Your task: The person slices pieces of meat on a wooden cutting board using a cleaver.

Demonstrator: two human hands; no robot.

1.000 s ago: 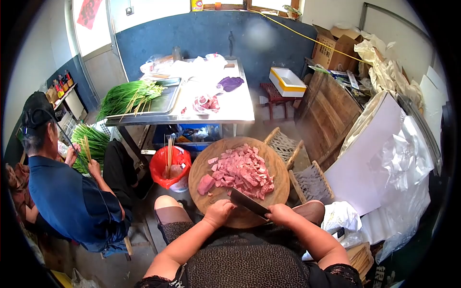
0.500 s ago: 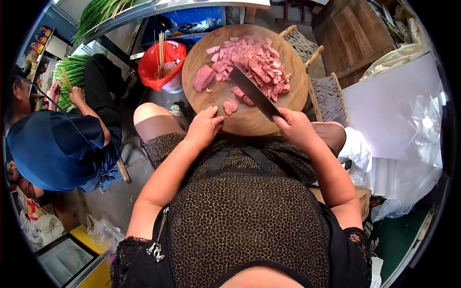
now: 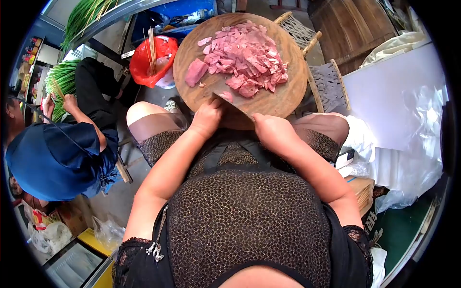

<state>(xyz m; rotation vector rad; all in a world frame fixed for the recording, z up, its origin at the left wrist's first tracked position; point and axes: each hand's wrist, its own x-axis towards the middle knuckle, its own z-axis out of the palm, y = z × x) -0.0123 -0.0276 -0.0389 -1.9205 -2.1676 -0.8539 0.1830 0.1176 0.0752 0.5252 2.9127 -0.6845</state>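
My right hand (image 3: 274, 132) grips the handle of a cleaver (image 3: 235, 108), its blade angled across the near edge of a round wooden chopping board (image 3: 189, 50). Curled fingers of my left hand (image 3: 208, 117) press at the board beside the blade's far end, on a small piece of meat (image 3: 226, 96) that shows just past the blade. The part under my fingers is hidden. A heap of cut pink meat (image 3: 249, 55) covers the board's middle, and a thicker chunk of meat (image 3: 196, 72) lies to its left.
Left of the board stands a red-bagged bucket (image 3: 139, 62) holding wooden skewers (image 3: 152, 50). A person in a blue top (image 3: 53, 153) sits at the left, holding sticks beside green stalks (image 3: 62, 79). Woven stools (image 3: 329, 86) and a white panel (image 3: 384, 101) are at the right.
The cleaver has come off the heap, down and left to the small piece of meat. My left hand's fingers have curled in there. The view has shifted slightly.
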